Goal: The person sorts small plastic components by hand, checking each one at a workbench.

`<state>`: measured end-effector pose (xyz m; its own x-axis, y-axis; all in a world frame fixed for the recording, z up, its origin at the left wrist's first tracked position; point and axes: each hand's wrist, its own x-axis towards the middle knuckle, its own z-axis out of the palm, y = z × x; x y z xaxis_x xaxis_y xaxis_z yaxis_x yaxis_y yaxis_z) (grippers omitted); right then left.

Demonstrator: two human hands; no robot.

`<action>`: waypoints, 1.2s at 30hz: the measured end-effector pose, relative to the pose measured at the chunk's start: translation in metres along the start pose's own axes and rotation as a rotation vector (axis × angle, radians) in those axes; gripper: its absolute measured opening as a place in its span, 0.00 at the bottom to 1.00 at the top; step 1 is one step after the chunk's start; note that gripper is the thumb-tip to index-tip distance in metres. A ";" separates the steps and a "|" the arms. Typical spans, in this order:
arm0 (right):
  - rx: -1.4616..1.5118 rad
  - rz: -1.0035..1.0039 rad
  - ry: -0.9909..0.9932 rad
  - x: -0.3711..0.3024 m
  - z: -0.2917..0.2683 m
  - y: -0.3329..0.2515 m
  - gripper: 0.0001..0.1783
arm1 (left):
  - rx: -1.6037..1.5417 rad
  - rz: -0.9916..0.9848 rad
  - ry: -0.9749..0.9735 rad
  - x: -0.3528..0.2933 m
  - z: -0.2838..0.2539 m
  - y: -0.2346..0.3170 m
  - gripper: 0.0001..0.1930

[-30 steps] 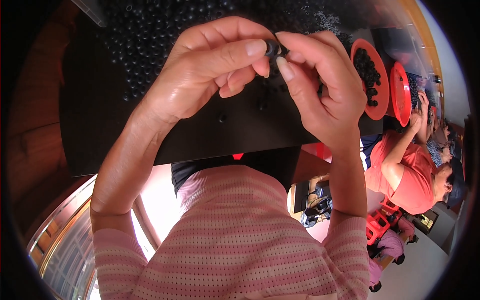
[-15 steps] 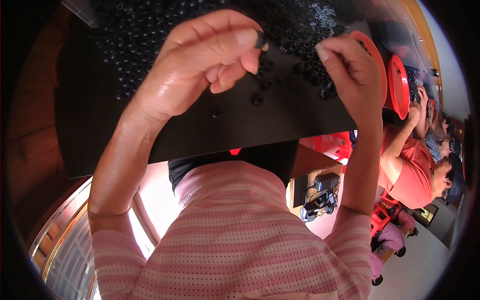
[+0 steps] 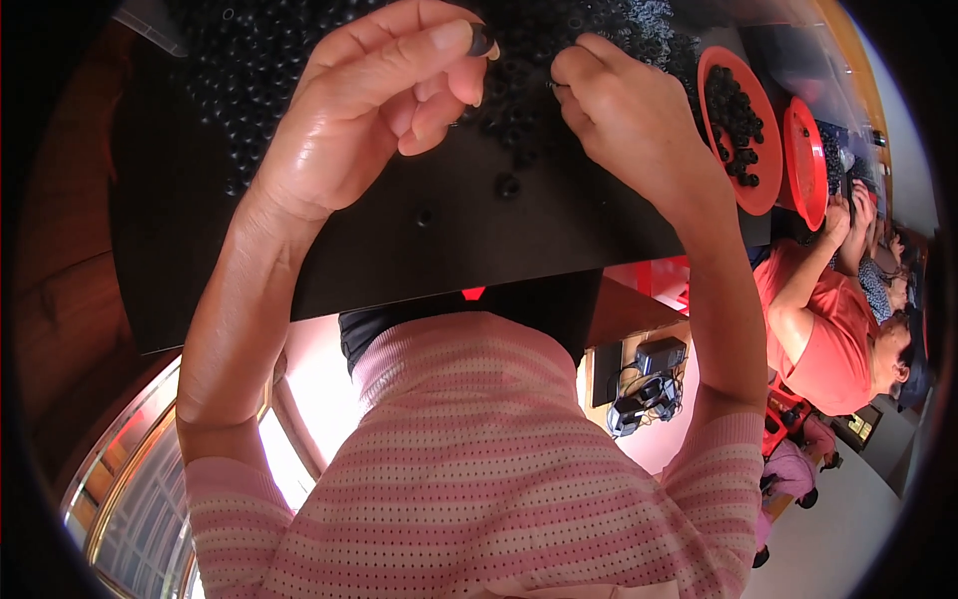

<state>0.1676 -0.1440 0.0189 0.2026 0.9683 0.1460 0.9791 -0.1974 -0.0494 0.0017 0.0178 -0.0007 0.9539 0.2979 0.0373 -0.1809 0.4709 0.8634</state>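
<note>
My left hand (image 3: 354, 110) is raised over the black table (image 3: 379, 270), pinching a small black ring-shaped part (image 3: 482, 41) between thumb and index finger. Its other fingers are curled. To the right, my right hand (image 3: 639, 120) has its thumb and fingers pressed together, back of the hand upward. A tiny glint shows at its fingertips, too small to name. Beyond my left hand spreads a heap of small black round parts (image 3: 235, 75). Small silvery coil springs (image 3: 654, 22) lie behind my right hand. A single black part (image 3: 508, 186) sits between the hands, nearer to me.
A red oval dish (image 3: 760, 198) holding several black parts stands at the right. Beside it is another red dish (image 3: 806, 175). A person in a coral shirt (image 3: 823, 344) works farther right. Below the table, black adapters and cables (image 3: 649, 389) rest on a carton.
My right hand has moved left and turned over, its fingers closing together and uncovering the red dish. My left hand has shifted slightly left and away from me, still pinching the black part.
</note>
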 end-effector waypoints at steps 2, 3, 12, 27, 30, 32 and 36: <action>0.068 -0.021 0.043 0.000 -0.004 -0.001 0.03 | -0.031 -0.008 -0.014 0.000 0.001 0.000 0.14; 0.342 0.022 0.072 0.000 -0.009 -0.004 0.05 | -0.061 -0.013 -0.025 0.000 0.002 0.000 0.14; 1.284 0.190 0.109 0.003 -0.035 -0.034 0.10 | -0.132 -0.057 -0.011 -0.001 0.004 -0.001 0.14; 1.202 0.096 0.477 0.027 -0.026 -0.072 0.05 | -0.237 -0.082 0.022 -0.003 0.004 0.005 0.12; 0.884 -0.030 0.574 0.028 -0.017 -0.069 0.09 | -0.287 -0.031 -0.020 -0.002 0.003 0.000 0.12; 0.675 -0.223 0.655 0.028 -0.010 -0.063 0.14 | -0.293 -0.023 -0.020 -0.001 0.002 -0.001 0.12; 0.767 -0.055 0.505 0.018 -0.028 -0.072 0.17 | -0.315 -0.035 0.023 -0.004 -0.005 -0.004 0.13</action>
<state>0.1015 -0.1164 0.0525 0.3170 0.7561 0.5725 0.7435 0.1767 -0.6450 -0.0029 0.0186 -0.0068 0.9557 0.2943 -0.0043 -0.2169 0.7141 0.6656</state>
